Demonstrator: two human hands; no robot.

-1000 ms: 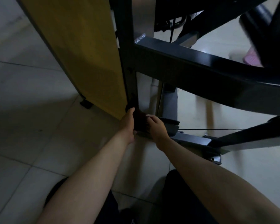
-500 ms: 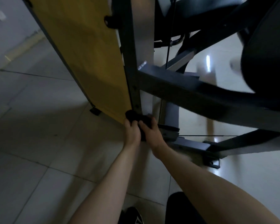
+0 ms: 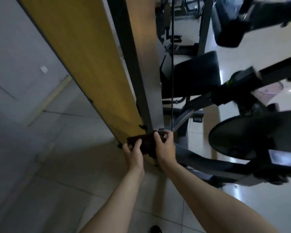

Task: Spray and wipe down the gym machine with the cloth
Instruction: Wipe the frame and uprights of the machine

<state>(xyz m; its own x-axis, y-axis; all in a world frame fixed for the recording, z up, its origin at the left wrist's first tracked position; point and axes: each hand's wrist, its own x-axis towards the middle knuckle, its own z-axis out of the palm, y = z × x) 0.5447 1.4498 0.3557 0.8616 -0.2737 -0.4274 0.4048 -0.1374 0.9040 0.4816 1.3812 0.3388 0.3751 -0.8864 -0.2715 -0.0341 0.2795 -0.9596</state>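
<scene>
Now left grip (image 3: 133,153) and right grip (image 3: 165,148) both clutch the cloth (image 3: 145,142), stretched wider between them than before, ready to wipe the post (image 3: 129,64).

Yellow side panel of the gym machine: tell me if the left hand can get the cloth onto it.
Probably yes. The left hand grips the dark cloth right beside the lower corner of the yellow side panel, with nothing between them; its upper part may need a stretch.

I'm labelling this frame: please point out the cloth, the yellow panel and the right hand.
cloth (image 3: 147,145): head view, its dark middle.
yellow panel (image 3: 84,56): head view, its broad face.
right hand (image 3: 165,148): head view, back of the hand.
</scene>
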